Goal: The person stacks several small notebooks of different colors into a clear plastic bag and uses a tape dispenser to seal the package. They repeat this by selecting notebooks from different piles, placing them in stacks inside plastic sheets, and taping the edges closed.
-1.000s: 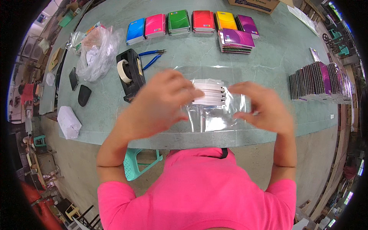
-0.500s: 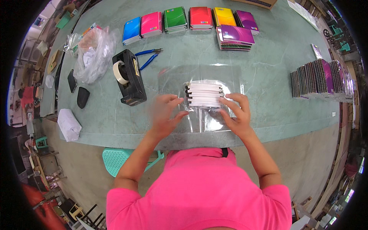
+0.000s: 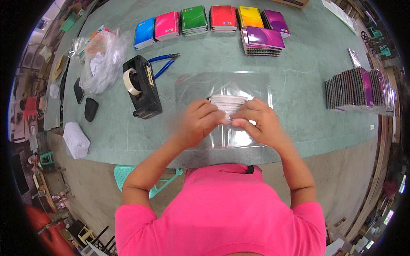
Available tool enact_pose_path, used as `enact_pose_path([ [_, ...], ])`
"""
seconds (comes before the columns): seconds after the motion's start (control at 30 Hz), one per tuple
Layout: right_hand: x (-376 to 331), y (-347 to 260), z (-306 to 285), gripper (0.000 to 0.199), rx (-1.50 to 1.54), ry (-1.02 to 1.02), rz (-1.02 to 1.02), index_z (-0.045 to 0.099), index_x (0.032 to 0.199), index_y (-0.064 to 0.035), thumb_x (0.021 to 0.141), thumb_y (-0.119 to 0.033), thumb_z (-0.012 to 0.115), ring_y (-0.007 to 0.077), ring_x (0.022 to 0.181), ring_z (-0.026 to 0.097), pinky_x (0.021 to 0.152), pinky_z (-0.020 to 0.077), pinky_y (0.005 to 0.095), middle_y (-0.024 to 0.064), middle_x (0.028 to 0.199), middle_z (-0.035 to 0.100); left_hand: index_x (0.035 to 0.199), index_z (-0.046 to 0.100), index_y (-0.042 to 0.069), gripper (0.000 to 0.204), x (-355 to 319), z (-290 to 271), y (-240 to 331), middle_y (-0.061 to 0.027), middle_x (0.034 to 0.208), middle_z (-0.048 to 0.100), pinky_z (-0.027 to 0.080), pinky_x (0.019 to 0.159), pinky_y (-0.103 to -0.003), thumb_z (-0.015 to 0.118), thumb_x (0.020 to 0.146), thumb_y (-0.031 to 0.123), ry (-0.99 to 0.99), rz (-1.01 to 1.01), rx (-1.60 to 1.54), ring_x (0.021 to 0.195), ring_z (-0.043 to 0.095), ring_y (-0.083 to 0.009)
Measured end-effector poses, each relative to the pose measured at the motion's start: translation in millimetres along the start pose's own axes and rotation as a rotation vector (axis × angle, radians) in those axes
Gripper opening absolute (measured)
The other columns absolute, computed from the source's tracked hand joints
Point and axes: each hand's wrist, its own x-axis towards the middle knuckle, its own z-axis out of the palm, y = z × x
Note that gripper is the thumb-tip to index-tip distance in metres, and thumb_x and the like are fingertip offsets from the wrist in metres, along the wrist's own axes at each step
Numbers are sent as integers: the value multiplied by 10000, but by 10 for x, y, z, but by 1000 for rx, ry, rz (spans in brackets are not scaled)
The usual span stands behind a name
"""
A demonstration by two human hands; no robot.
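In front of me a row of small spiral notebooks (image 3: 228, 99) stands with white page edges upward, on clear plastic film (image 3: 252, 81) spread near the table's front edge. My left hand (image 3: 197, 122) is closed at the notebooks' near left side, fingertips and thumb pinching a bit of the film. From the near right side my right hand (image 3: 259, 122) closes on the film too, its thumb and fingers almost meeting the left ones. The hands cover the lower part of the notebooks.
A black tape dispenser (image 3: 149, 91) and blue-handled pliers (image 3: 159, 64) lie to the left, beyond them a crumpled plastic bag (image 3: 100, 68). Coloured notebooks (image 3: 194, 20) line the far side. A purple notebook pile (image 3: 265, 38) and wrapped notebooks (image 3: 348, 88) are to the right.
Both hands have come inward from the sides of the notebooks to their near edge. Their fingers, apart before, now pinch the film together, covering part of the notebooks.
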Motion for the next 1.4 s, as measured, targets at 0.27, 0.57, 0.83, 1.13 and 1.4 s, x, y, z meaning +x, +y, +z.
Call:
enact_pose_path([
  [0.27,100,-2,110,500,-10,469,181,609,1000,-64,560,-163,824,260,777,549,681,458,342,72,860,536,819,625,40,212,388,-121,-129,-64,825,568,433,670,-333,739,673,142,-9,-449,-248,762,536,-243],
  [0.57,225,129,50,315,-170,241,38,650,860,-48,620,-176,809,226,754,564,656,450,313,57,825,566,1005,604,29,342,537,-188,-144,-101,925,575,454,798,-339,712,709,163,-402,-37,-14,933,543,-268],
  [0.83,-338,65,58,430,-31,350,154,621,935,-70,567,-162,823,231,877,520,684,437,342,72,919,544,1027,594,58,487,160,-539,6,-119,993,548,441,837,-380,787,585,124,-231,-239,-111,998,522,-295],
  [1.13,-131,-12,228,292,-112,156,5,653,931,-87,651,-11,679,263,843,509,712,425,362,55,827,541,956,621,61,350,31,-67,61,-75,854,563,455,680,-363,742,627,72,-63,-36,-72,794,539,-268],
  [1.4,113,-71,93,511,-24,470,300,648,965,-62,498,-137,841,259,802,563,734,462,365,84,870,545,891,629,38,342,343,-107,-69,-78,830,563,437,682,-319,788,624,182,12,-461,-262,792,548,-214],
])
